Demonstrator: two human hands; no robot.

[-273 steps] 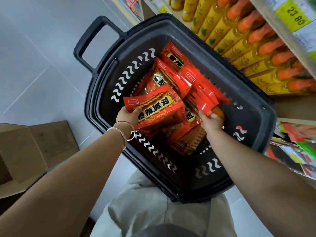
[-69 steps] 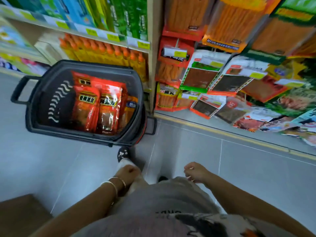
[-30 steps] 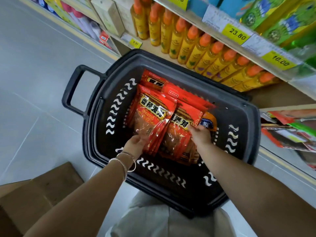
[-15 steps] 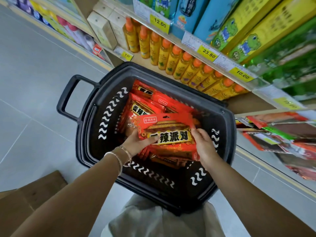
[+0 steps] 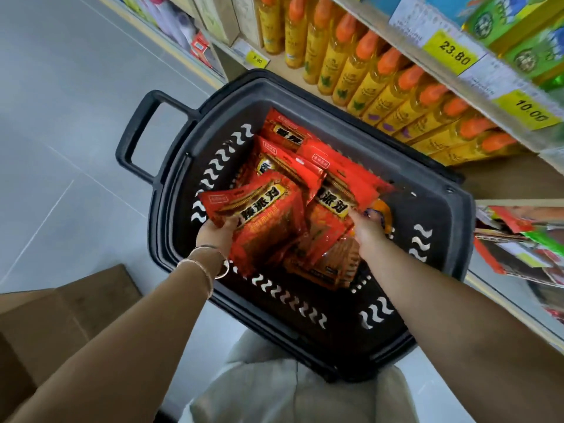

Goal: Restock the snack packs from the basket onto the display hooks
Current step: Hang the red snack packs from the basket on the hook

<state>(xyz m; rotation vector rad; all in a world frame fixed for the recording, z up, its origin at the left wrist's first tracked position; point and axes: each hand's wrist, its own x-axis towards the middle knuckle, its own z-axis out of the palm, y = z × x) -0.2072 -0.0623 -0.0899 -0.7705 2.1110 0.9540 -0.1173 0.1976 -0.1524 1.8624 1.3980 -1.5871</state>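
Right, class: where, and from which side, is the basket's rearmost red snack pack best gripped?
Probably pinch the header strip of the rearmost snack pack from above, at the shelf side: that end lies bare, while other packs overlap its lower end.

Fingers of the left hand (image 5: 217, 236) lie hidden beneath the front snack pack (image 5: 259, 218). Fingertips of the right hand (image 5: 364, 228) vanish among the other packs (image 5: 332, 206), so its grip is unclear. Hanging packs (image 5: 518, 248) at right are blurred and cropped.
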